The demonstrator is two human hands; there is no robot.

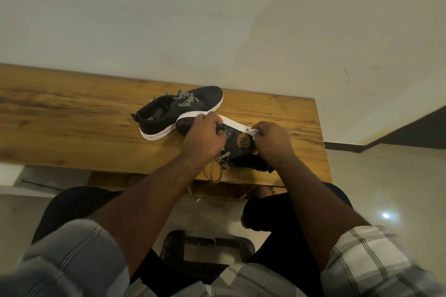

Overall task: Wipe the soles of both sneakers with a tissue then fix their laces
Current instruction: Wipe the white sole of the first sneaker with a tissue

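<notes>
A dark sneaker [241,142] with a white sole edge and an orange badge lies tipped on its side near the table's front edge. My left hand [205,135] grips it around the toe half. My right hand [275,140] pinches a small white tissue [254,131] against the white sole edge near the heel. Its checked laces [220,164] dangle loose over the table edge. The second dark sneaker [176,111] stands upright just behind, its checked laces untied on top.
The wooden table [72,128] runs left from the sneakers and ends at a right edge close to my right hand. A pale wall stands right behind it. My knees and a dark stool base [207,246] are below the table.
</notes>
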